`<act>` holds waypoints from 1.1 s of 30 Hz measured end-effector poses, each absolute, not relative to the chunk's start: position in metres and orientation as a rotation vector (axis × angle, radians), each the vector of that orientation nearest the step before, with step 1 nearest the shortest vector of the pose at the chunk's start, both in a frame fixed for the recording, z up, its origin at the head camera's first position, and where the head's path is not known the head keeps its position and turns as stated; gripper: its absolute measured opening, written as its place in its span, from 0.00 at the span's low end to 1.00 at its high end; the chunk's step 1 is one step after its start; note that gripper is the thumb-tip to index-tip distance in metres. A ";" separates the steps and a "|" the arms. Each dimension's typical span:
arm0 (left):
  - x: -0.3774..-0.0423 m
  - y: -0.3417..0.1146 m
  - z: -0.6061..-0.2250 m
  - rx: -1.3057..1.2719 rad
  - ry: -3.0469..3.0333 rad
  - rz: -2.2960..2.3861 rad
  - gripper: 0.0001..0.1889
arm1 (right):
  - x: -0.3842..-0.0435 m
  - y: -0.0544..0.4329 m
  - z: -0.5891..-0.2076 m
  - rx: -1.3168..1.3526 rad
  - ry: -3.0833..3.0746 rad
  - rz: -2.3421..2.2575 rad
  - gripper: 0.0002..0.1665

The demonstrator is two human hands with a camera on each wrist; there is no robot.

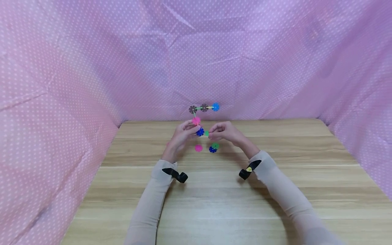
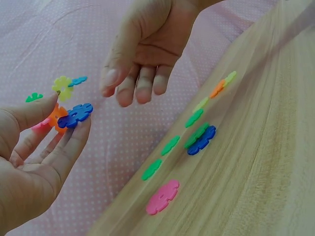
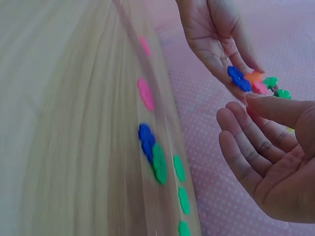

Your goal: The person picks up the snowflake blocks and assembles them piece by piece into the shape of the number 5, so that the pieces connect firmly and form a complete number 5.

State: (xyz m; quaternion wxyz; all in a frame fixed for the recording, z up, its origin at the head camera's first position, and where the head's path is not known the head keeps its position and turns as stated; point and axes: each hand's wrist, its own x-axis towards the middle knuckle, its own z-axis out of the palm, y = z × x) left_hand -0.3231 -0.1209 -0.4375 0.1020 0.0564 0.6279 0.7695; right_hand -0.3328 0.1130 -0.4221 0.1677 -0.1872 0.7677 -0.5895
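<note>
My left hand [image 1: 181,136] pinches a chain of linked flower-shaped plastic discs between thumb and fingers. Near the fingertips are a dark blue disc [image 2: 78,115] and an orange disc [image 3: 253,77]. Above the hand the chain climbs through a pink disc [image 1: 196,120] to a brown disc [image 1: 193,109], then turns right to a light blue disc [image 1: 215,107]. Facing it is my right hand [image 1: 226,132], thumb and index fingertips close together and the other fingers loosely bent. No disc shows between them in either wrist view.
Loose pieces lie on the wooden table: a pink disc [image 1: 198,148], a green disc [image 2: 199,134] overlapping a dark blue one [image 2: 203,143], and a row of several green, yellow and orange discs [image 2: 217,88] near the far edge. A pink dotted cloth [image 1: 196,68] hangs behind.
</note>
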 end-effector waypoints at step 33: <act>-0.320 -0.118 -0.443 0.170 1.874 2.311 0.26 | -0.349 0.132 -0.438 -0.893 2.302 -0.998 0.19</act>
